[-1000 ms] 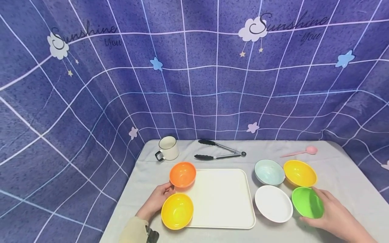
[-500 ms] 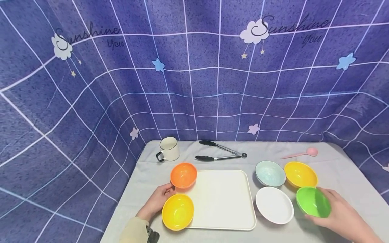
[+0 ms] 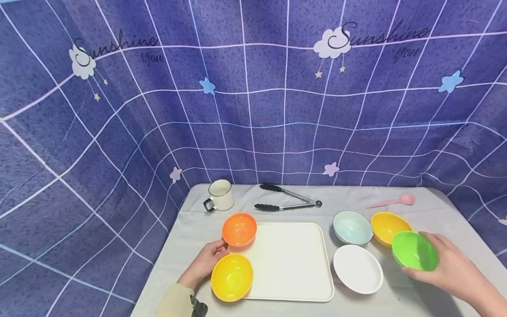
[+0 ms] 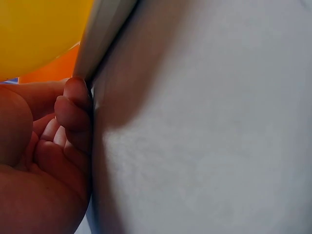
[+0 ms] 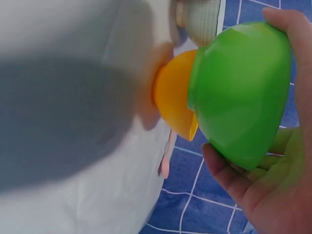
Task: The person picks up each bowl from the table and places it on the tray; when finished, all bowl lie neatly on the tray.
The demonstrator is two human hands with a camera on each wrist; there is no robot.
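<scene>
My right hand (image 3: 445, 257) grips a green bowl (image 5: 243, 92) by its side, holding it tilted above the table, as the gap to its shadow shows in the right wrist view. Behind it stands a yellow-orange bowl (image 3: 390, 226), partly overlapped by the green one. A white bowl (image 3: 358, 269) and a pale blue bowl (image 3: 352, 227) are to its left. At the left edge of the cream tray (image 3: 293, 264), my left hand (image 3: 206, 262) has its curled fingers against the rim, between an orange bowl (image 3: 239, 230) and a yellow bowl (image 3: 232, 278).
Along the back of the table lie black-handled tongs (image 3: 291, 199) and a pink spoon (image 3: 398, 201). A white mug (image 3: 222, 196) with a black handle stands at the back left. Blue checked curtain (image 3: 269, 101) hangs behind and beside the table.
The right hand has lifted the green bowl off its place beside the white bowl and carried it up and to the right. The left hand stays at the tray's edge.
</scene>
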